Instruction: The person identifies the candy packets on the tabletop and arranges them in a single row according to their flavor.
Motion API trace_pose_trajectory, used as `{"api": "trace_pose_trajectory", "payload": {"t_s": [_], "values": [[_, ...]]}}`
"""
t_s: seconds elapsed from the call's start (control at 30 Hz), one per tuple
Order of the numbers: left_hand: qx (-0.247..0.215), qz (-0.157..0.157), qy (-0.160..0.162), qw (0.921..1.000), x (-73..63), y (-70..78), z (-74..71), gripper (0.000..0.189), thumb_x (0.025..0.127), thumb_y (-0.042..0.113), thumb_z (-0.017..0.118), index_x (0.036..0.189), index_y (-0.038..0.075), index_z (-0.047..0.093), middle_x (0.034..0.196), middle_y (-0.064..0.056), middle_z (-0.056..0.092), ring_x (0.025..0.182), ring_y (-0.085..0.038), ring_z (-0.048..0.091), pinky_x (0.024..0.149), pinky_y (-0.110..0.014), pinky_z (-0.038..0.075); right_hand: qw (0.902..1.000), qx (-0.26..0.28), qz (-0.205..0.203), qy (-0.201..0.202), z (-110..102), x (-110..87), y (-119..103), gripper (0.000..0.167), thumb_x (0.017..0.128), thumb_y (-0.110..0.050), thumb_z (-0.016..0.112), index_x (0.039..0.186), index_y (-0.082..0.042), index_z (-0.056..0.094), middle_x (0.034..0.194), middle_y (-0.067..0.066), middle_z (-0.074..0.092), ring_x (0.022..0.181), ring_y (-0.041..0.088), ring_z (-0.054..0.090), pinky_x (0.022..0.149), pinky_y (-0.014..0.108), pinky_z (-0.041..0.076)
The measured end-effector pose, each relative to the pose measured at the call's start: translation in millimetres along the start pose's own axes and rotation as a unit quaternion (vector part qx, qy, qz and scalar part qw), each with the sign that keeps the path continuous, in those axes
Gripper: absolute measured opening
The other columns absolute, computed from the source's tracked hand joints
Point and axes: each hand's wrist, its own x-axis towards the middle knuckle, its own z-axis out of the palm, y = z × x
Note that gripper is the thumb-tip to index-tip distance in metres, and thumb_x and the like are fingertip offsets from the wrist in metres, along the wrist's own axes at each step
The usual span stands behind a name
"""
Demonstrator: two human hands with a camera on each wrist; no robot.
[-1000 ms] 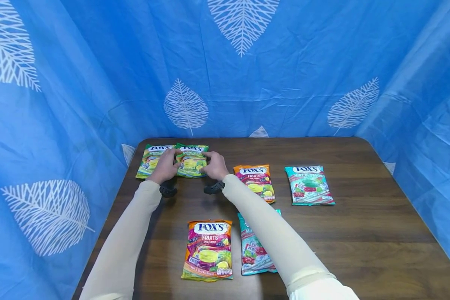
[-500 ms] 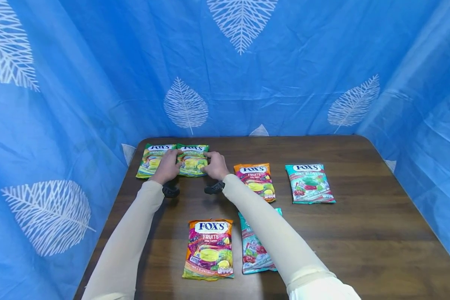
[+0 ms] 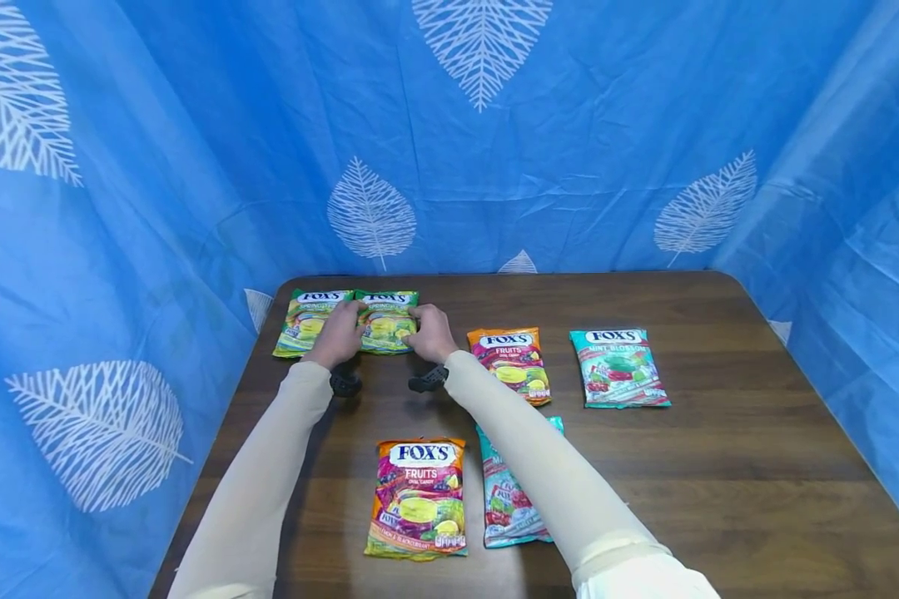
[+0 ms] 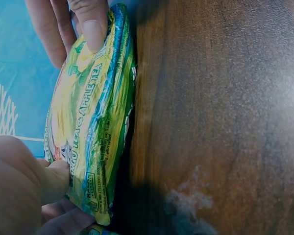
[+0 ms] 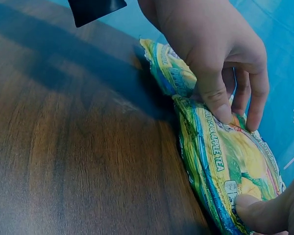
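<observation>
A green-and-yellow Fox's Spring Tea candy bag (image 3: 386, 324) lies at the back left of the table, between both hands. My left hand (image 3: 337, 333) grips its left side, thumb on the printed face. At the opposite side my right hand (image 3: 430, 333) holds on, its thumb (image 5: 252, 203) pressing the front near the lower corner. A matching Spring Tea bag (image 3: 300, 329) lies directly to the left, partly covered by my left hand. In the left wrist view the held bag (image 4: 85, 117) shows its lower edge close along the wood.
Nearer me lies an orange-purple Fruits candy bag (image 3: 418, 499), with a teal Mint Blossom bag (image 3: 505, 499) beside it, partly under my right forearm. Another Fruits bag (image 3: 511, 362) and Mint Blossom bag (image 3: 618, 370) lie farther right. A blue leaf-print curtain (image 3: 539, 208) stands behind the table (image 3: 719, 499).
My left hand has shifted slightly to the right, and the held candy bag has edged right a little. My right hand has stayed nearly still; the other bags lie as before.
</observation>
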Motion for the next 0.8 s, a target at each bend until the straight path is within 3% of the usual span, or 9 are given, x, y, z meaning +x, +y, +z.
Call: {"api": "trace_pose_trajectory", "payload": {"t_s": [0.27, 0.47, 0.67, 0.8], "values": [[0.020, -0.011, 0.004, 0.9997, -2.0, 3.4, 3.7, 0.048, 0.112, 0.004, 0.058, 0.157, -0.007, 0.047, 0.146, -0.034, 0.049, 0.131, -0.048, 0.057, 0.112, -0.060, 0.048, 0.9995, -0.030, 0.001, 0.008, 2.8, -0.5, 1.1, 0.059, 0.100, -0.003, 0.079, 0.153, 0.005, 0.056, 0.154, 0.023, 0.054, 0.145, 0.037, 0.048, 0.122, 0.045, 0.041], [0.073, -0.001, 0.025, 0.9970, -4.3, 8.7, 7.4, 0.048, 0.108, -0.002, 0.059, 0.154, -0.010, 0.049, 0.139, -0.037, 0.052, 0.117, -0.050, 0.064, 0.097, -0.061, 0.056, 0.9992, -0.034, 0.006, 0.022, 4.9, 3.4, 3.0, 0.059, 0.096, -0.003, 0.083, 0.150, 0.005, 0.061, 0.150, 0.023, 0.058, 0.142, 0.037, 0.051, 0.121, 0.045, 0.041], [0.124, -0.010, 0.054, 0.9908, -7.2, 22.6, 11.1, 0.057, 0.097, -0.010, 0.067, 0.151, -0.014, 0.051, 0.137, -0.039, 0.053, 0.120, -0.050, 0.063, 0.089, -0.060, 0.061, 0.9987, 0.007, 0.019, 0.046, 9.8, 10.2, 12.0, 0.059, 0.092, -0.001, 0.088, 0.147, 0.001, 0.066, 0.146, 0.020, 0.063, 0.138, 0.034, 0.053, 0.121, 0.048, 0.041], [0.130, -0.015, 0.059, 0.9896, -10.3, 31.3, 11.2, 0.050, 0.098, -0.009, 0.065, 0.147, -0.016, 0.053, 0.138, -0.040, 0.050, 0.123, -0.051, 0.059, 0.086, -0.059, 0.062, 0.9982, -0.029, 0.011, 0.051, 1.2, 3.8, 4.2, 0.059, 0.092, -0.005, 0.089, 0.146, 0.001, 0.067, 0.146, 0.019, 0.065, 0.136, 0.033, 0.057, 0.119, 0.047, 0.045]]}}
